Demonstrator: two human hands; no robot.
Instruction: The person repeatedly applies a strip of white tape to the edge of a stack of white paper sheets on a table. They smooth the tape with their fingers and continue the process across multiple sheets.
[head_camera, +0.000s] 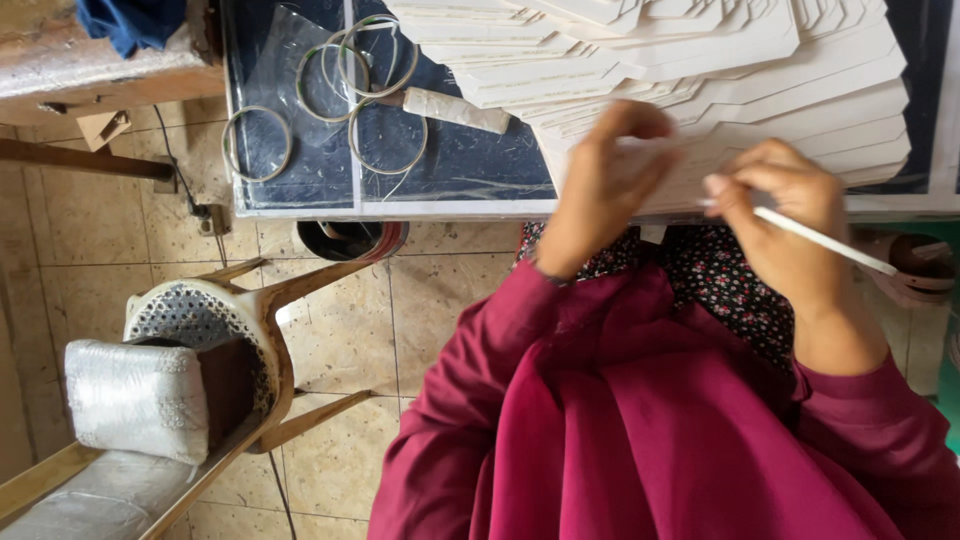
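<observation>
**Hands at work on a fan of cut card blanks**

A person in a maroon garment bends over a dark-topped table (450, 165), where a spread of cream die-cut card blanks (700, 70) lies overlapped like shingles. The left hand (600, 190) is curled, fingertips pressing down on the near edge of the stack; the right hand (780, 215) is closed around a thin white stick (820, 238), its tip meeting the same edge beside the left fingers. By appearance, the step in hand is working along the blanks' exposed edges with the stick; a next stroke would call for the left hand holding the fan steady. No printed labels are legible. Left of the stack lie a small white roll (455, 110), several thin wire rings (365, 75) and a clear plastic sheet (280, 60).
</observation>
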